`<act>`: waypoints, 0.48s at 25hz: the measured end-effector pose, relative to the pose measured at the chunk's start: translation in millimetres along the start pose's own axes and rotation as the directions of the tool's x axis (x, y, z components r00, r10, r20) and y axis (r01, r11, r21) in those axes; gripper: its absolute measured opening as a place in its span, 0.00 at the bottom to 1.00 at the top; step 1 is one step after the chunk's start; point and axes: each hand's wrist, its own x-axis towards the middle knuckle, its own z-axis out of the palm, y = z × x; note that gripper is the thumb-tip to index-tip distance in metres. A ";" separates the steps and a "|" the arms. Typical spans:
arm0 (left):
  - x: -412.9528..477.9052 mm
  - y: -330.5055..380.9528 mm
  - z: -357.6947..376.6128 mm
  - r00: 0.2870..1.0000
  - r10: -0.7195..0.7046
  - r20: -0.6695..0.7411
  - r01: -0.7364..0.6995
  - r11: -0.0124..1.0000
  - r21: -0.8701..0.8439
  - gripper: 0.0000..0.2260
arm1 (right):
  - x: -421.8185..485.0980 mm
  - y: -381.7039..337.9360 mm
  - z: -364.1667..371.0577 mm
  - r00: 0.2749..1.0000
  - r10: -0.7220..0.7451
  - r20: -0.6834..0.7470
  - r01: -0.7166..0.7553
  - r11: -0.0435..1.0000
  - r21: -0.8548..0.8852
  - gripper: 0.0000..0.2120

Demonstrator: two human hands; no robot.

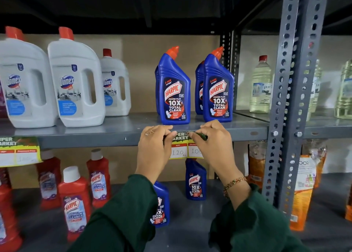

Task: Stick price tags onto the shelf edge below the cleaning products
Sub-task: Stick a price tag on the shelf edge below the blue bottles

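Both hands press a price tag [185,146] to the grey shelf edge [95,140] below the blue Harpic bottles [175,91]; left hand [154,146] and right hand [211,143] pinch its top corners with curled fingers, hiding the sides; "120" shows, the second price is partly covered; another tag [19,150] at left is cut off, blurred

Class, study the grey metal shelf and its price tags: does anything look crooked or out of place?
Yes: the green-and-yellow price tag at far left hangs tilted on the grey shelf edge, its right end lower. The bottles stand upright.
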 end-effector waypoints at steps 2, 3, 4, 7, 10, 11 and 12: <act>-0.1 0.1 1.0 1.000 -0.023 -0.015 0.023 1.000 -0.015 0.04 | -1.0 1.0 0.5 1.000 0.007 0.021 -0.007 1.000 -0.013 0.08; 0.0 0.9 0.8 0.998 -0.056 -0.019 0.056 0.998 -0.042 0.04 | -1.7 0.7 -0.2 0.999 0.019 0.032 -0.019 1.000 -0.007 0.08; 0.2 2.0 0.2 0.997 -0.078 -0.014 0.077 0.995 -0.063 0.06 | -2.4 0.1 -1.2 0.999 0.030 0.035 -0.030 1.000 0.003 0.08; 0.4 1.2 4.3 1.000 0.025 0.015 -0.026 0.999 0.042 0.10 | -1.8 -0.4 -1.7 0.999 0.049 -0.006 -0.049 0.999 0.014 0.18; 0.8 6.1 11.8 1.000 -0.003 0.005 0.002 0.990 0.143 0.15 | -0.4 4.6 4.3 0.998 0.045 -0.047 -0.049 0.994 -0.101 0.24; 1.8 6.6 15.2 1.000 -0.014 -0.013 0.016 0.985 0.172 0.16 | -0.9 7.2 7.2 0.997 0.024 -0.069 -0.033 0.990 -0.139 0.24; 2.1 7.2 17.6 1.000 -0.016 -0.026 0.021 0.979 0.202 0.17 | -2.3 9.7 9.7 0.996 0.004 -0.089 -0.018 0.988 -0.154 0.23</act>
